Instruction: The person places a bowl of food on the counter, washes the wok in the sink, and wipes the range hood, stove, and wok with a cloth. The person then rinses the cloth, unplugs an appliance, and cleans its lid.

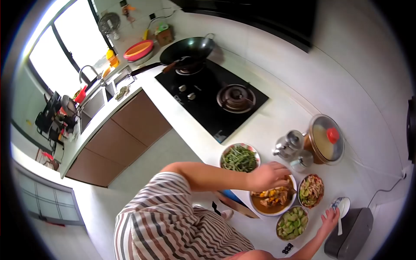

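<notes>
- Bowl of stew (271, 214) stands on the white countertop (277, 110), near its front edge, with orange-brown broth and chunks in it.
- Left hand (269, 177) is over the bowl's upper side, fingers bent down; what they pinch, if anything, I cannot tell.
- Right hand (330, 221) reaches to a small patterned bowl (334, 203) with a white spoon (343, 208) at it; the fingers are a little apart, and whether they grip cannot be told.
- Close around the stew are a plate of green beans (258, 161), a dish of mixed slices (322, 193) and a dish of green chunks (278, 226).
- Behind them are a steel pot (287, 146), a glass jar (302, 161) and a large bowl with a clear lid (323, 141) and red knob.
- A grey box (349, 236) is beside the small bowl.
- Further along, a black hob (203, 97) is set in the counter, a wok (184, 48) on its far burner.
- Past the corner are a sink (93, 104), a curved tap (88, 68) and bright windows (80, 32).
- Brown cabinets (123, 134) face the pale floor (149, 160).
</notes>
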`<act>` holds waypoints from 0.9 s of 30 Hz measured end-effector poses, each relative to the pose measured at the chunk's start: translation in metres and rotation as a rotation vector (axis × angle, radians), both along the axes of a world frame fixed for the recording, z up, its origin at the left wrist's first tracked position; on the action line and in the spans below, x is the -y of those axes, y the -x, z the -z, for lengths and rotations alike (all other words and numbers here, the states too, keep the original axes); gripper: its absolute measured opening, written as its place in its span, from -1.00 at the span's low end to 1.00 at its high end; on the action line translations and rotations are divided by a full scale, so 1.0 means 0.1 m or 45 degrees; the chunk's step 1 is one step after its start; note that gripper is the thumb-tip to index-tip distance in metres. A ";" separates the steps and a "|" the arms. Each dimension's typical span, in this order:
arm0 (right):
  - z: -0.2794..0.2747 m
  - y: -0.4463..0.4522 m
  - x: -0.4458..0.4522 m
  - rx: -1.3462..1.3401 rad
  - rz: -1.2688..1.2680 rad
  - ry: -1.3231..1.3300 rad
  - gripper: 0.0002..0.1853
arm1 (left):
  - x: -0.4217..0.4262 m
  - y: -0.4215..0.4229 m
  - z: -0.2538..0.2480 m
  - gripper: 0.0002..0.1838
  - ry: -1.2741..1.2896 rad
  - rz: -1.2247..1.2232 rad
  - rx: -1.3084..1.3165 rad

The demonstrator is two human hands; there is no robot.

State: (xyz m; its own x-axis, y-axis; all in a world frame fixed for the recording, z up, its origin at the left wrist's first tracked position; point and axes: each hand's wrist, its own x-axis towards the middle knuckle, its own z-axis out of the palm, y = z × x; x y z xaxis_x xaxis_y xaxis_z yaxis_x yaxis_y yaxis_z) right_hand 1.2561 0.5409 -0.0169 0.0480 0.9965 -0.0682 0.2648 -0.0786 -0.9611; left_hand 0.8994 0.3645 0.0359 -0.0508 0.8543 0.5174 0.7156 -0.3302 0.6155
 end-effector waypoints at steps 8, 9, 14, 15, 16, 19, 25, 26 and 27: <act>-0.56 1.77 1.72 0.018 -0.330 -0.225 -0.57 | 2.59 2.78 0.53 -0.73 0.254 -0.730 -0.303; -0.57 2.11 2.04 0.031 -0.407 -0.222 -0.58 | 2.89 3.22 0.62 -0.74 0.298 -0.857 -0.297; -0.28 3.97 3.32 0.000 -0.993 0.156 -0.62 | 4.37 4.96 0.64 -0.76 0.392 -1.537 -0.201; -0.29 4.30 3.52 0.156 -1.165 0.173 -0.64 | 4.63 5.18 0.58 -0.75 0.430 -1.652 -0.210; -0.31 4.58 3.70 0.241 -1.247 0.195 -0.66 | 4.86 5.41 0.56 -0.73 0.448 -1.737 -0.226; -0.19 5.12 3.99 0.290 -1.431 0.134 -0.65 | 5.43 6.16 0.77 -0.68 0.366 -1.923 -0.154; 0.15 5.71 4.13 0.593 -1.589 0.173 -0.64 | 5.64 7.16 0.92 -0.60 0.701 -2.127 -0.331; 0.19 5.83 4.14 0.622 -1.624 0.142 -0.64 | 5.60 7.30 1.01 -0.60 0.779 -2.125 -0.357; 0.25 5.94 4.13 0.650 -1.660 0.114 -0.64 | 5.54 7.40 1.06 -0.61 0.792 -2.103 -0.379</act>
State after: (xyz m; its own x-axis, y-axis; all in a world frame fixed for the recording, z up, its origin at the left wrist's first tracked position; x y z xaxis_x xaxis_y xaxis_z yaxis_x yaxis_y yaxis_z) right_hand 0.6621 0.1276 -0.0422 -0.8577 0.3365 -0.3888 0.5079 0.4359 -0.7430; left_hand 0.1593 -0.1897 -0.0704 -0.9441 0.0731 0.3216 0.1299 0.9787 0.1589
